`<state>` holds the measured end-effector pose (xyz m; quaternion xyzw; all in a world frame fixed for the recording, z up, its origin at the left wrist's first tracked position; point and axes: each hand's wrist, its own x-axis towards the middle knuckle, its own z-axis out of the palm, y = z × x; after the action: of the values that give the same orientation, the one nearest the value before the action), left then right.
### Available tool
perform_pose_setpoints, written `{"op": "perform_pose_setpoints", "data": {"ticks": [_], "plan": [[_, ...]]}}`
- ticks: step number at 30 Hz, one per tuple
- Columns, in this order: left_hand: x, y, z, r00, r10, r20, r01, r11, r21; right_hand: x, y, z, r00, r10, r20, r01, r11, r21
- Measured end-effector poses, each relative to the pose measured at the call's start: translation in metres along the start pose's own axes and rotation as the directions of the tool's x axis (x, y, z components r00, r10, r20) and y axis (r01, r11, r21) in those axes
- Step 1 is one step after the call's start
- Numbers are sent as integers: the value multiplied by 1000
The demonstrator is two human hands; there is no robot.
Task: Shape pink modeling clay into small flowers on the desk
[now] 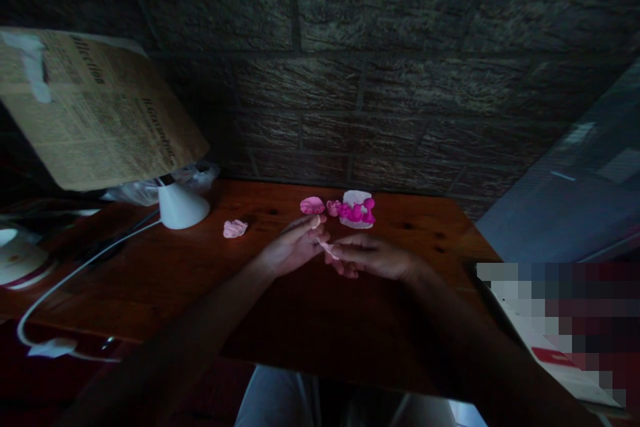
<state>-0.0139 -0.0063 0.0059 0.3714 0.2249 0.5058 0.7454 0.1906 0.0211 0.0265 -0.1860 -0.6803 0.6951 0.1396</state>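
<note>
Both of my hands meet above the middle of the wooden table. My left hand is closed with its thumb on top, pinching one end of a thin strip of light pink clay-like material. From the other side, my right hand grips the same strip between thumb and fingers. Just beyond them lie a flat pink piece, a small crumpled pink piece, and a white pad with several bright magenta blobs on it. A loose pale pink lump rests to the left.
A lamp with a newspaper-print shade and white base stands on the left, its white cord running over the table's front edge. Behind it lies clear plastic. A patterned pot sits far left. A brick wall rises behind.
</note>
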Motion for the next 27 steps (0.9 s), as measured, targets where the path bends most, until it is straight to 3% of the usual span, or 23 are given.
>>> {"op": "perform_pose_setpoints", "data": {"ticks": [3, 5, 10, 12, 14, 19, 22, 25, 27], "plan": [[1, 5, -4, 993, 53, -106, -63, 993, -100, -9, -8, -7, 992, 95, 87, -88, 993, -79], [2, 8, -7, 986, 68, -155, -85, 991, -106, -11, -8, -10, 989, 123, 78, -115, 987, -109], [6, 3, -8, 978, -91, -189, 83, 995, -50, -4, 9, -16, 988, 70, -139, -116, 928, -354], [7, 0, -7, 967, -111, -228, 104, 994, -39, -1, 18, -19, 980, -11, -199, -91, 863, -497], [7, 0, -7, 961, -111, -253, 107, 994, -33, -1, 24, -23, 974, -45, -222, -82, 842, -533], [5, -1, -9, 964, -103, -244, 110, 994, 15, -8, 19, -29, 969, 10, -247, -128, 874, -468], [5, -3, -10, 966, -64, -251, 81, 995, 61, -9, 11, -27, 956, -50, -290, -79, 907, -415], [6, -6, -11, 969, -1, -247, 34, 991, 128, -3, 7, -19, 929, -96, -358, 36, 984, -172], [7, -9, -11, 975, 50, -217, -4, 979, 206, 3, 10, -11, 914, -25, -405, 16, 1000, -25]]}}
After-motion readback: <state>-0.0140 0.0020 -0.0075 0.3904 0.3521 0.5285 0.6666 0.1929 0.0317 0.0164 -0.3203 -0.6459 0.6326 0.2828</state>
